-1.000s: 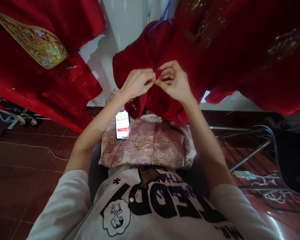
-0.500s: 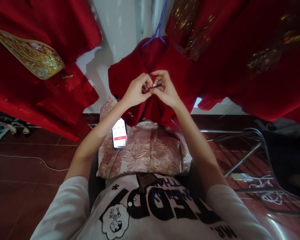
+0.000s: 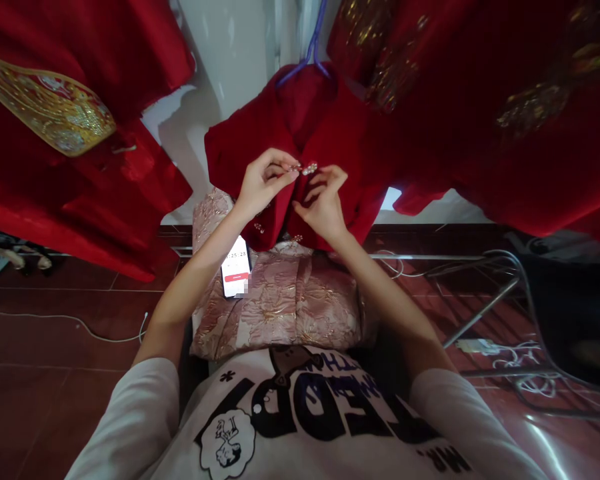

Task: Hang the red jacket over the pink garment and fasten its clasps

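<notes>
A short red jacket [image 3: 250,143] hangs in front of me on a purple hanger [image 3: 307,57]. At its chest, the fingertips of my left hand [image 3: 266,180] are pinched at the left end of a jewelled clasp [image 3: 310,169] by the front opening. My right hand [image 3: 326,207] is just below and to the right of the clasp, its fingers bent and apart, with nothing visible in them. Smaller bead ornaments [image 3: 259,228] show lower on the jacket front. Exactly how much of the clasp my left fingers cover is hidden.
Folded pink brocade fabric [image 3: 280,300] lies on my lap, with a phone [image 3: 236,270] showing a timer on it. Red garments with gold trim [image 3: 75,120] hang at both sides. A dark chair [image 3: 570,313] and tangled white cables [image 3: 530,377] are at right.
My right hand has come away from the clasp and dropped slightly, its fingers spreading. The clasp shows more plainly, while my left hand stays at it, shifted a little left.
</notes>
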Tool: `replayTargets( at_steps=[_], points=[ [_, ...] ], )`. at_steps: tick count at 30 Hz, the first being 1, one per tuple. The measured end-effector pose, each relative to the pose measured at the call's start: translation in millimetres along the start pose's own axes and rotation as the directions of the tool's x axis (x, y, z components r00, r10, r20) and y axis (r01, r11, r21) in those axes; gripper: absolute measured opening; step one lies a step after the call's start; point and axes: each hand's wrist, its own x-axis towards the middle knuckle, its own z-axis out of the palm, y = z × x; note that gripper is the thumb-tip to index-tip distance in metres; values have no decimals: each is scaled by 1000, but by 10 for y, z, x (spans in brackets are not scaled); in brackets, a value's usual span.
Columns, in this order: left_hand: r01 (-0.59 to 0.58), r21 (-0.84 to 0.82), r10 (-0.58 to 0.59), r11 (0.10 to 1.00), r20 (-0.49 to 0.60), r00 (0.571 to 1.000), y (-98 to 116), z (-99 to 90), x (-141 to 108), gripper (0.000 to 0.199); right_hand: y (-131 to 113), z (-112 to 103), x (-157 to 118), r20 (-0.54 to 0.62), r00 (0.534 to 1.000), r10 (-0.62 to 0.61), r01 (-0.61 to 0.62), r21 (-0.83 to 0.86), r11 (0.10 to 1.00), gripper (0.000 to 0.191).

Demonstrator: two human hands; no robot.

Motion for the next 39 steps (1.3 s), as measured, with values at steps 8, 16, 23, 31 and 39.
replayTargets(
  at_steps=[8, 16, 23, 31, 39],
  points=[
    [109, -5, -109, 994, 46, 993, -120, 72, -189, 35, -55, -297, 14, 73, 970, 234, -214, -213, 953, 20],
    [483, -211, -444, 850, 206, 872, -28, 188, -412, 48, -51, -896, 55, 342, 933, 109, -234, 351, 907, 23],
    [502, -126, -461, 856, 258, 849, 138, 100, -665, 46, -378, -993, -158, 389, 920, 49, -172, 286, 943, 38],
    [373, -34, -372, 927, 21, 928, 249, -72, -693, 34, -638, -581, -303, 366, 922, 125, -203, 184, 962, 42],
    [536, -186, -539, 823, 40, 841, 147, 49, -738, 44, -544, -315, -227, 229, 968, 103, -142, 162, 976, 50]
  ],
)
